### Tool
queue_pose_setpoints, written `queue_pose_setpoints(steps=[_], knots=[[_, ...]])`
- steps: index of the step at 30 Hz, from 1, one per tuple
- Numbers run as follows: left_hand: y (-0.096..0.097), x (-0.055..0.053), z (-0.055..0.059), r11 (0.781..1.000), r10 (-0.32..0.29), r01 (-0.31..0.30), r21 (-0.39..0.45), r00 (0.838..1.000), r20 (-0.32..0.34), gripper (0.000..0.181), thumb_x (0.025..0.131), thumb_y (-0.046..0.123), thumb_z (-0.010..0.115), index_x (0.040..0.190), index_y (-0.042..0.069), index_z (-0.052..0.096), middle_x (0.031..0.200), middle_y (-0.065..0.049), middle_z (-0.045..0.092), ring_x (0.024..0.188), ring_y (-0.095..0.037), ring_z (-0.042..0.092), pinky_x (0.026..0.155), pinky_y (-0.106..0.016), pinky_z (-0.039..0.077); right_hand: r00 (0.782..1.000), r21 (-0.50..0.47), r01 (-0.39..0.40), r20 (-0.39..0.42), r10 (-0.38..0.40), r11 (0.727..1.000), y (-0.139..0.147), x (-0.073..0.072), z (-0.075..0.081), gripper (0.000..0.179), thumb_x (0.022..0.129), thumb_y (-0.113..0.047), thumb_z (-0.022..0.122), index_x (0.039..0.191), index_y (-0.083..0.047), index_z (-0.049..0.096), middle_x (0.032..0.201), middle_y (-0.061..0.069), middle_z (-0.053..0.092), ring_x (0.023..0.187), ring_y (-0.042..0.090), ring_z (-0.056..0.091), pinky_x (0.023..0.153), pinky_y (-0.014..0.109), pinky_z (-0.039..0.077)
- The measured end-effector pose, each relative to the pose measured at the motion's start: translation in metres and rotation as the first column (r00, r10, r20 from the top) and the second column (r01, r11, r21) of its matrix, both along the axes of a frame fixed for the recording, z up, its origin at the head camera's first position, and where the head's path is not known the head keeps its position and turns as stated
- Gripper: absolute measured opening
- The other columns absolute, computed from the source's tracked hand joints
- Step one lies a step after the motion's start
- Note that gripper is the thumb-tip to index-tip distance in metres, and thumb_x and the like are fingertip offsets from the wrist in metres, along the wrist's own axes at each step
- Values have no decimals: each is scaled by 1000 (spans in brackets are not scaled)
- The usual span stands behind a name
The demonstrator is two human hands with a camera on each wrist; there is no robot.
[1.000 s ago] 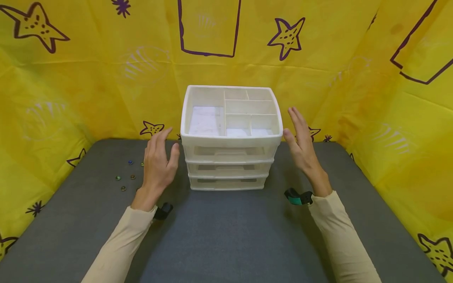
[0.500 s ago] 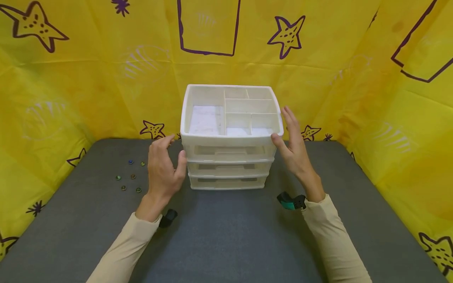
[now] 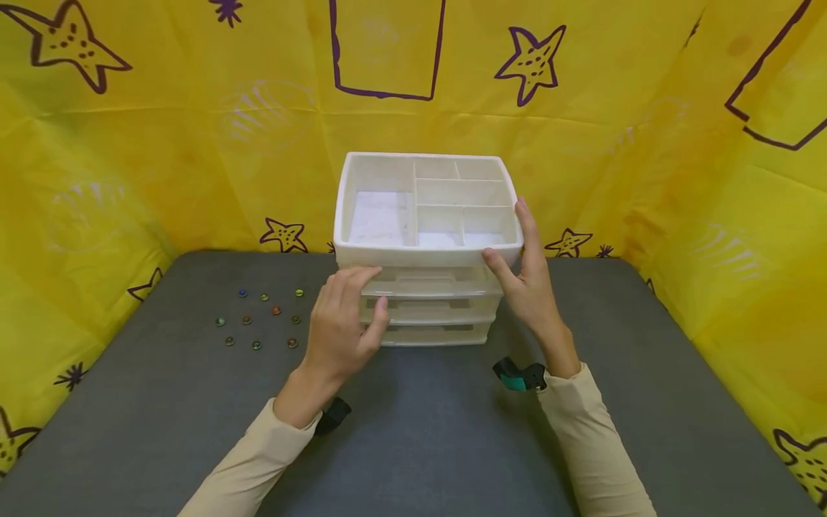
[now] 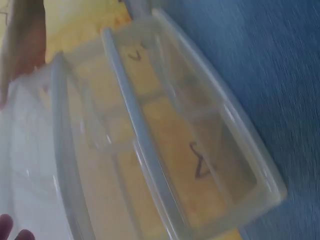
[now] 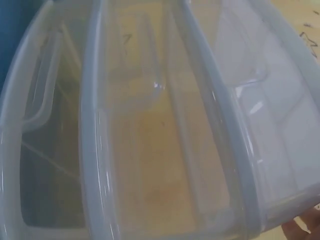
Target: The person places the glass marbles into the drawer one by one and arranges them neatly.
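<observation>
A cream plastic drawer unit stands against the back, with a divided tray on top and three clear drawers below. My right hand steadies its right front corner, thumb on the front below the rim and fingers along the side. In front of the top drawer is my left hand, fingers bent loosely near its handle and thumb apart, holding nothing. The left wrist view shows the clear drawer fronts close up, slightly blurred. Fingertips of the right hand touch the unit's edge in the right wrist view.
Several small coloured glass beads lie scattered on the grey table, left of the unit. A yellow patterned cloth hangs behind and along both sides. The tray's compartments face upward, the large one at left.
My left hand has moved right from beside the unit to its front, uncovering more beads. My right hand has come in from the right onto the corner. The drawers remain closed.
</observation>
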State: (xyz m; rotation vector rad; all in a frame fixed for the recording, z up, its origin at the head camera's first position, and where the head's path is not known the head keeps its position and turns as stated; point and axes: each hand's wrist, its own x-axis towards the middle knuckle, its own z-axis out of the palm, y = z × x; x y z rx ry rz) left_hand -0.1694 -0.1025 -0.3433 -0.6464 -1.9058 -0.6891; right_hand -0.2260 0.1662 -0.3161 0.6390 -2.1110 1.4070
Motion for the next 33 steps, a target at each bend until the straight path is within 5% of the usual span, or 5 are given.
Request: queue_pose_setpoints(steps=[4,8,15,24,33], knots=[[11,7,-1,998,-67,66,15,992,107,30,89,13,59,117,2,63,106,-14,66,90,-30,63,78,-43,54,998,-60,-39,53,42,997,-3,2,2,78,96,-2,60,159,-19,18,166,-2,16,141,23,33,114,49,31],[23,15,-2,988,-145,123,92,943,299,31,90,11,62,121,6,62,106,-10,67,89,-24,63,75,-39,55,992,-82,-57,107,66,995,-3,5,6,80,96,-2,60,160,-18,15,165,-1,18,133,23,39,105,39,38],[42,22,-3,939,-335,209,272,734,590,37,94,14,61,130,7,58,115,-10,66,94,-18,63,76,-36,55,977,-89,-90,184,105,992,-1,8,12,85,96,-7,64,160,-18,10,159,8,28,119,25,46,89,22,47],[49,18,-3,861,-498,184,474,501,708,42,99,20,57,140,10,51,122,-14,64,107,-25,64,88,-40,52,975,-82,-71,202,87,994,-5,8,14,94,91,-7,71,160,-25,9,156,9,31,119,23,45,92,24,45],[54,10,-3,718,-679,146,680,363,639,45,102,13,51,145,4,43,128,-25,61,105,-37,64,76,-30,54,976,-68,-56,205,69,996,-3,7,14,94,91,-8,71,160,-25,10,152,10,36,116,23,48,89,23,48]])
